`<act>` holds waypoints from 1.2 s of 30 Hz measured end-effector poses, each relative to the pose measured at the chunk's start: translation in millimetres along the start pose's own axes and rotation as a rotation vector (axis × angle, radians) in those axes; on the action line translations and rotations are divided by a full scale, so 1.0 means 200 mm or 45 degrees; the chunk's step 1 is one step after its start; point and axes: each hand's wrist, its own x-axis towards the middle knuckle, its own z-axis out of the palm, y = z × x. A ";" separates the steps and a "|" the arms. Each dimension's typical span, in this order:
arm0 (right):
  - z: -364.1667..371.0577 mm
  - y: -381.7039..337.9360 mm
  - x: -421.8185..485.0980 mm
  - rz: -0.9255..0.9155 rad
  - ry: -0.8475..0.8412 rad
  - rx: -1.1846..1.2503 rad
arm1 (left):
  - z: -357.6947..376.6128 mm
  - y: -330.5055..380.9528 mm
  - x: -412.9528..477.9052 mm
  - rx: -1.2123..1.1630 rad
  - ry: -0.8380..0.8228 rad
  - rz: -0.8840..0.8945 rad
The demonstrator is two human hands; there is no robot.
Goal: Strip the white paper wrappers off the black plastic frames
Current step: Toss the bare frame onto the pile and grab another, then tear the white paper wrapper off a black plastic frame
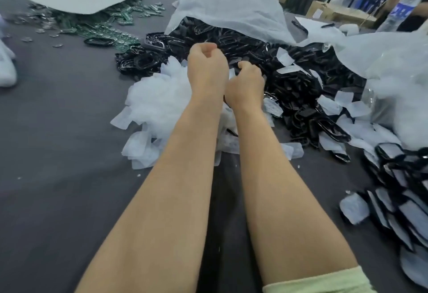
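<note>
My left hand (206, 60) hovers over the near edge of a big heap of black plastic frames (289, 79). Its fingers are curled into a fist and nothing shows in it. Just to its right and lower is my right hand (246, 83), fingers curled, pinching a small strip of white paper wrapper (232, 73) that pokes out toward the left hand. The palms are turned away from me. Stripped white wrappers (152, 100) lie heaped beneath and left of my forearms. Wrapped frames (400, 202) are stacked at the right.
All of it lies on a dark grey table (58, 153). A large white sheet (227, 2) drapes over the back of the black heap. Green and clear small parts (99, 21) lie at the back left under a white board. A water bottle (400, 7) stands at the far right.
</note>
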 end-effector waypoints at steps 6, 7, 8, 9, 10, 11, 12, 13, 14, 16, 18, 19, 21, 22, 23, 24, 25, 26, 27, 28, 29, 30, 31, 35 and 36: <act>0.14 -0.11 0.16 -0.238 -0.186 -0.020 | -0.03 0.05 0.20 -0.320 0.286 -0.081; 0.16 -0.12 0.17 -0.254 -0.282 -0.137 | -0.04 0.06 0.23 -0.357 0.311 -0.090; 0.19 -0.13 0.17 -0.237 -0.339 -0.238 | -0.05 0.06 0.24 -0.388 0.324 -0.102; 0.20 -0.13 0.18 -0.203 -0.355 -0.282 | -0.05 0.06 0.25 -0.412 0.330 -0.117; 0.21 -0.13 0.18 -0.171 -0.334 -0.279 | -0.05 0.06 0.25 -0.430 0.335 -0.130; 0.21 -0.12 0.18 -0.153 -0.296 -0.267 | -0.05 0.06 0.25 -0.444 0.338 -0.140; 0.21 -0.12 0.18 -0.134 -0.254 -0.252 | -0.05 0.06 0.25 -0.453 0.342 -0.147; 0.20 -0.11 0.18 -0.099 -0.220 -0.232 | -0.05 0.07 0.24 -0.460 0.345 -0.151; 0.19 -0.10 0.17 -0.054 -0.202 -0.206 | -0.05 0.07 0.24 -0.464 0.347 -0.153; 0.16 -0.09 0.15 0.013 -0.201 -0.121 | -0.06 0.08 0.22 -0.454 0.343 -0.154; 0.15 -0.10 0.14 0.059 -0.219 0.028 | -0.07 0.08 0.21 -0.443 0.343 -0.155; 0.15 -0.10 0.12 0.079 -0.222 0.078 | -0.07 0.08 0.20 -0.450 0.344 -0.156; 0.15 -0.12 0.11 0.091 -0.257 0.091 | -0.08 0.08 0.18 -0.461 0.343 -0.161; 0.14 -0.14 0.11 0.100 -0.291 0.084 | -0.09 0.08 0.17 -0.458 0.347 -0.168; 0.14 -0.15 0.11 0.114 -0.334 0.075 | -0.09 0.08 0.17 -0.456 0.350 -0.173; 0.14 -0.17 0.12 0.129 -0.378 0.065 | -0.10 0.08 0.16 -0.458 0.354 -0.175; 0.13 -0.18 0.12 0.135 -0.412 0.046 | -0.10 0.08 0.16 -0.461 0.358 -0.173; 0.12 -0.18 0.12 0.131 -0.430 0.026 | -0.11 0.08 0.17 -0.463 0.362 -0.173; 0.12 -0.17 0.12 0.122 -0.430 0.009 | -0.11 0.08 0.16 -0.463 0.365 -0.176; 0.11 -0.17 0.11 0.106 -0.418 0.003 | -0.11 0.08 0.16 -0.463 0.368 -0.180; 0.11 -0.16 0.11 0.080 -0.397 -0.006 | -0.11 0.08 0.16 -0.464 0.375 -0.181; 0.11 -0.16 0.10 0.042 -0.379 -0.026 | -0.11 0.08 0.16 -0.466 0.384 -0.179; 0.12 -0.17 0.09 -0.003 -0.379 -0.061 | -0.10 0.07 0.16 -0.466 0.391 -0.175; 0.14 -0.21 0.09 -0.049 -0.523 -0.188 | -0.11 0.05 0.18 -0.456 0.434 -0.164; 0.15 -0.21 0.09 -0.028 -0.549 -0.197 | -0.12 0.05 0.19 -0.456 0.446 -0.164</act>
